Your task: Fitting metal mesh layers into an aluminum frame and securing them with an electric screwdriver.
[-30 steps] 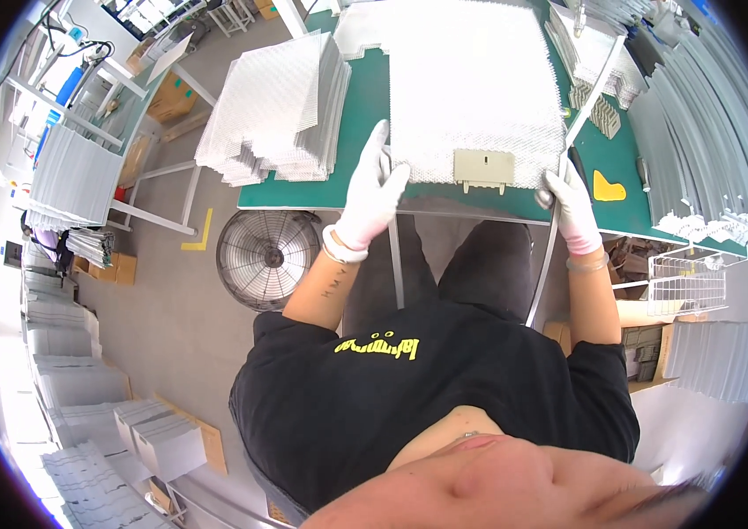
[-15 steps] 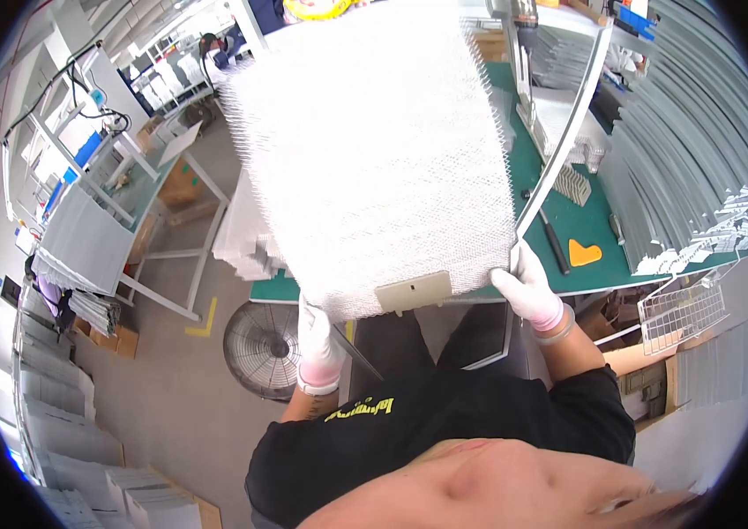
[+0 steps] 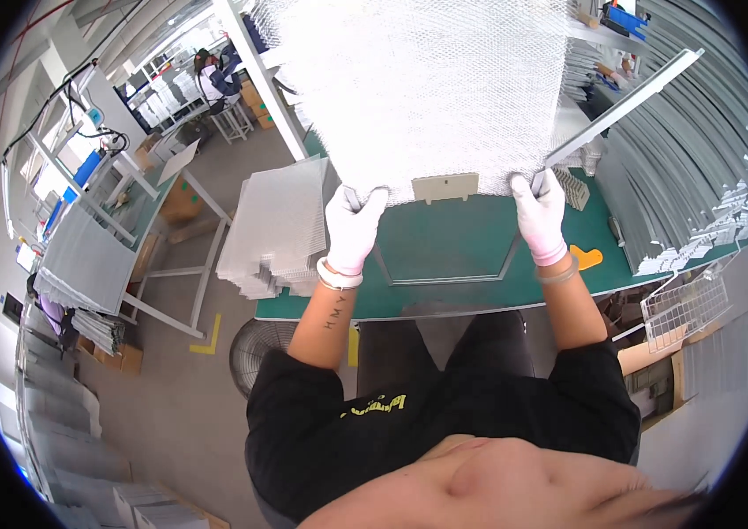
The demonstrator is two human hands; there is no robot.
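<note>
— Fingers first: what are yours doing?

— Pinching. Both gloved hands clamp the bottom edge of the white mesh panel (image 3: 427, 88), left hand (image 3: 352, 227) at one corner, right hand (image 3: 540, 212) at the other, where the grey metal rail (image 3: 625, 106) runs up its side.

— What has changed?

— A second ago the panel lay flat on the green bench (image 3: 453, 242). Now it stands raised in front of me, clear of the bench, its beige tab (image 3: 445, 188) hanging between my hands.

— Meaning?

— Lifted free, I'd judge, ready to turn or inspect.

A beige rectangular tag (image 3: 445, 187) hangs at the mesh sheet's lower edge, between the gloved hands; brown cardboard boxes (image 3: 182, 201) sit beside the left table.
</note>
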